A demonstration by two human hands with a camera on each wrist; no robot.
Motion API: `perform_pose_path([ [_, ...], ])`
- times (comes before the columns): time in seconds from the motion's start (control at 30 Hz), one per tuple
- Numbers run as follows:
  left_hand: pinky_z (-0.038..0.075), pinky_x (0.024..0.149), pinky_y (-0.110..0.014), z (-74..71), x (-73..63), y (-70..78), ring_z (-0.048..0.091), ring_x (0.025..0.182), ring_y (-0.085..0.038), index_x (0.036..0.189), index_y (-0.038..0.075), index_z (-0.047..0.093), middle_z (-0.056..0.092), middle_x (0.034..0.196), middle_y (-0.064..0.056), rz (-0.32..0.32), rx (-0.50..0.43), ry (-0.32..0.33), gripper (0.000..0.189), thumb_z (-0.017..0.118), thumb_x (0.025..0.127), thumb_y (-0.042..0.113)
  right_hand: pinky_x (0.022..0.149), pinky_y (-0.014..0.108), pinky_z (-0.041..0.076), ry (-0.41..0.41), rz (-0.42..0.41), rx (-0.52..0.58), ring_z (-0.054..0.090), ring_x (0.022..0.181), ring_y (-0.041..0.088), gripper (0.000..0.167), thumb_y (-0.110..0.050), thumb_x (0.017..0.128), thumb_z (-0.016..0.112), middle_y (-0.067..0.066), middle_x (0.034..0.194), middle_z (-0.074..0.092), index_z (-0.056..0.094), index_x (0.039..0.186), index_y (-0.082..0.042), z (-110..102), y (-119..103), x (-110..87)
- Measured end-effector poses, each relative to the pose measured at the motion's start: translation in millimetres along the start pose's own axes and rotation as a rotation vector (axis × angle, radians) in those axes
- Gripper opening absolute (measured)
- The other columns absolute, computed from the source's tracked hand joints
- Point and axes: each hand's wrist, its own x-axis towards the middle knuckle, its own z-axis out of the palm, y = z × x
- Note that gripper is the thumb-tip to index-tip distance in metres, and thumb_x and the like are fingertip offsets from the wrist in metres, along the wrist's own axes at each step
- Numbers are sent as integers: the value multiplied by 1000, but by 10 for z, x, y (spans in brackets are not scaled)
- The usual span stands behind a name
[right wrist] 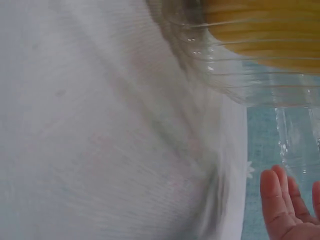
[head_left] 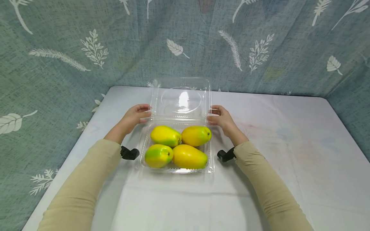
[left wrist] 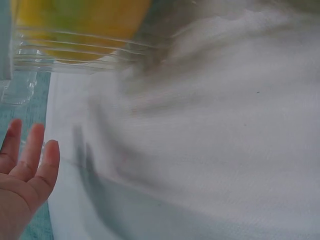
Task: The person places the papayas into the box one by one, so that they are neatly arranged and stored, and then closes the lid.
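Observation:
A clear plastic clamshell container (head_left: 212, 165) lies on the table with its lid (head_left: 190, 110) tilted up at the back. Several yellow-green mangoes (head_left: 189, 156) sit in its base, in two rows. My left hand (head_left: 135, 116) is at the lid's left side near the hinge, fingers stretched towards it. On the opposite side my right hand (head_left: 222, 118) reaches in with its fingertips at the lid's right edge. Both wrist views show relaxed fingers, beside the see-through wall on the left (left wrist: 30, 175) and on the right (right wrist: 287, 210). Actual contact is hard to tell.
A white cloth (head_left: 289, 154) covers the table. Behind it and to the left hangs a green-grey curtain (head_left: 202, 41) with white leaf prints. Black wrist devices (head_left: 129, 153) sit at the sleeve cuffs, close to both sides of the container.

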Motion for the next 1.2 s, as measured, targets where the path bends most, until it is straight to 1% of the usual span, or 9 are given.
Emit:
perform_pose_path([
  [0.17, 35, 103, -41, -20, -28, 51, 35, 127, -28, 141, 1, 27, 32, 144, -16, -5, 3, 17, 53, 49, 95, 15, 83, 27, 50, 11, 0, -13, 50, 108, 25, 50, -1, 86, 58, 15, 132, 46, 38, 132, -2, -6, -61, -1],
  [0.33, 34, 104, -40, -64, -45, 105, 37, 124, -26, 142, 1, 25, 32, 141, -18, 4, 1, 13, 55, 47, 96, 19, 87, 29, 49, 23, 22, -25, 51, 107, 23, 43, -6, 88, 57, 12, 129, 47, 42, 129, -5, -16, -139, 3],
  [0.47, 33, 104, -41, -107, -58, 176, 38, 122, -28, 143, 1, 24, 31, 140, -18, 32, 3, 13, 56, 46, 96, 23, 91, 33, 47, 24, 5, -23, 50, 111, 24, 43, -7, 90, 56, 12, 130, 47, 41, 130, -5, -27, -219, 3],
  [0.57, 34, 104, -41, -130, -67, 226, 39, 122, -30, 143, 1, 25, 36, 135, -15, 59, 1, 26, 56, 46, 96, 26, 92, 35, 46, 20, -24, -22, 50, 114, 26, 43, -7, 90, 55, 12, 131, 47, 41, 131, -5, -33, -282, 1],
  [0.73, 36, 102, -40, -154, -78, 270, 46, 112, -23, 140, 1, 31, 45, 116, -1, 78, 11, 66, 55, 48, 95, 28, 94, 36, 45, 18, -62, -43, 48, 116, 25, 41, -9, 92, 53, 12, 131, 47, 42, 131, -5, -48, -370, -13],
  [0.8, 37, 101, -40, -164, -83, 288, 49, 106, -18, 137, 1, 34, 46, 113, 1, 88, 13, 82, 53, 49, 95, 28, 94, 36, 45, 20, -78, -58, 48, 116, 25, 40, -11, 92, 53, 12, 131, 47, 43, 130, -5, -61, -405, -21],
  [0.9, 37, 101, -41, -181, -96, 337, 50, 100, -13, 135, 1, 35, 48, 112, 1, 113, 6, 93, 52, 50, 94, 29, 94, 36, 45, 31, -105, -92, 49, 116, 24, 39, -13, 93, 53, 12, 130, 48, 44, 130, -6, -78, -464, -29],
  [1.07, 35, 102, -42, -221, -129, 471, 50, 93, -5, 136, 2, 34, 49, 115, 2, 147, 14, 85, 55, 49, 94, 33, 93, 35, 45, 53, -150, -124, 50, 113, 23, 37, -14, 93, 53, 11, 128, 49, 46, 128, -6, -106, -592, -55],
  [1.2, 36, 100, -40, -262, -163, 590, 51, 91, -3, 133, 5, 37, 51, 113, 3, 149, 48, 79, 53, 46, 94, 39, 92, 35, 45, 73, -181, -149, 50, 111, 23, 37, -16, 92, 54, 12, 125, 50, 48, 127, -5, -124, -710, -86],
])
